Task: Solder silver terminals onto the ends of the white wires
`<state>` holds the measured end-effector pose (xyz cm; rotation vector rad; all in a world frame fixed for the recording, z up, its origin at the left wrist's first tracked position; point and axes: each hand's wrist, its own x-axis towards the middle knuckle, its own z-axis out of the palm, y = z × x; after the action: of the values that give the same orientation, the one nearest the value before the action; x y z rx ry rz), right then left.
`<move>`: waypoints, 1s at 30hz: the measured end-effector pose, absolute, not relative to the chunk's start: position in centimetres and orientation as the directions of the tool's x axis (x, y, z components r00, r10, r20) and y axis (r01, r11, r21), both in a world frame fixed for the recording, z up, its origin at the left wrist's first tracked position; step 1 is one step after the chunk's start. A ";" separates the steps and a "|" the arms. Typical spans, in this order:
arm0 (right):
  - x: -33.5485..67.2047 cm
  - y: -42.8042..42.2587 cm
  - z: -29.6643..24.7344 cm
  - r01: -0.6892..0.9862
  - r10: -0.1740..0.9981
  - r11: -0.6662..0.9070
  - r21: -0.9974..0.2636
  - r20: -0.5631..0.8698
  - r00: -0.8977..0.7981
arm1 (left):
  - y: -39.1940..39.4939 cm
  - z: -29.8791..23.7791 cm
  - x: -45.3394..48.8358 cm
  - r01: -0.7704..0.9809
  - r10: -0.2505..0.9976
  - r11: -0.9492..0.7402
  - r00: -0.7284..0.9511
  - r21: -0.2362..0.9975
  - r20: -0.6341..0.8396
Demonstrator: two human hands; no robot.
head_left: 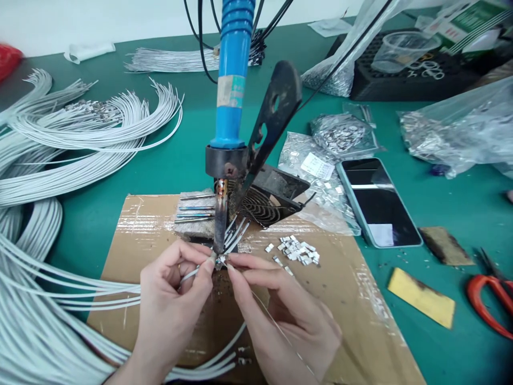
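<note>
A blue-handled soldering iron point(234, 69) hangs tip-down in a black clamp. My left hand point(172, 299) is closed on a white wire point(189, 275), whose end lies right under the iron's tip. A small shiny metal piece point(222, 260) shows between my fingertips at that spot. My right hand point(284, 315) pinches a thin strand of solder wire point(276, 323), which trails down across the palm. Several more white wires point(116, 289) run behind my left wrist. The exact contact of tip, solder and wire is too small to make out.
Cardboard point(340, 321) lies under my hands. Small metal pieces point(298, 250) are heaped at the right, near a black fan point(260, 203). Bundles of white wires point(72, 176) fill the left side. A phone point(379, 203), a yellow sponge point(421, 297) and red-handled scissors point(487, 305) lie rightward.
</note>
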<state>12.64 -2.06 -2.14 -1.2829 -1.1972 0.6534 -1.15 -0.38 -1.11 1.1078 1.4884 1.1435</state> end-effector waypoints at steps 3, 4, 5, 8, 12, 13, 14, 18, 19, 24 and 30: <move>12.6 -2.0 -2.3 0.220 0.903 0.253 -0.942 0.311 0.297 | -0.5 -1.1 -1.3 0.130 0.978 0.153 -0.160 0.980 -0.131; 12.6 -2.0 -2.3 0.212 0.905 0.253 -0.944 0.309 0.293 | -0.5 -1.1 -1.3 0.135 0.979 0.148 -0.160 0.980 -0.126; 12.6 -1.9 -2.4 0.205 0.908 0.250 -0.946 0.302 0.290 | -0.5 -1.1 -1.4 0.139 0.980 0.146 -0.159 0.980 -0.123; 12.6 -1.9 -2.5 0.196 0.913 0.232 -0.953 0.282 0.295 | -0.4 -1.2 -1.4 0.134 0.981 0.140 -0.152 0.981 -0.119; 12.7 -1.9 -2.7 0.195 0.898 0.273 -0.942 0.322 0.300 | -0.3 -1.2 -1.3 0.121 0.980 0.147 -0.151 0.982 -0.128; 12.7 -1.9 -2.7 0.191 0.900 0.270 -0.944 0.318 0.297 | -0.3 -1.2 -1.3 0.119 0.980 0.149 -0.151 0.982 -0.131; 12.7 -1.9 -2.7 0.188 0.903 0.266 -0.945 0.312 0.294 | -0.4 -1.2 -1.4 0.116 0.980 0.148 -0.150 0.982 -0.130; 12.5 -2.0 -2.9 0.187 0.900 0.260 -0.947 0.308 0.308 | -0.4 -1.4 -1.5 0.123 0.980 0.151 -0.148 0.981 -0.132; 12.4 -2.1 -2.9 0.177 0.903 0.251 -0.952 0.296 0.311 | -0.4 -1.5 -1.6 0.126 0.980 0.154 -0.146 0.980 -0.135; 12.7 -2.7 -2.8 0.079 0.927 0.140 -0.987 0.158 0.341 | -0.8 -1.5 -1.4 0.114 0.970 0.211 -0.148 0.971 -0.194; 18.8 -3.0 -3.0 -0.226 0.865 0.057 -0.972 -0.065 0.497 | -3.3 -0.5 0.0 0.093 0.932 0.306 -0.234 0.947 -0.278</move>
<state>18.80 -3.02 -2.98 -1.2445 -0.6542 0.9238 0.00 -3.26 -0.51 0.9595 1.5911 1.0711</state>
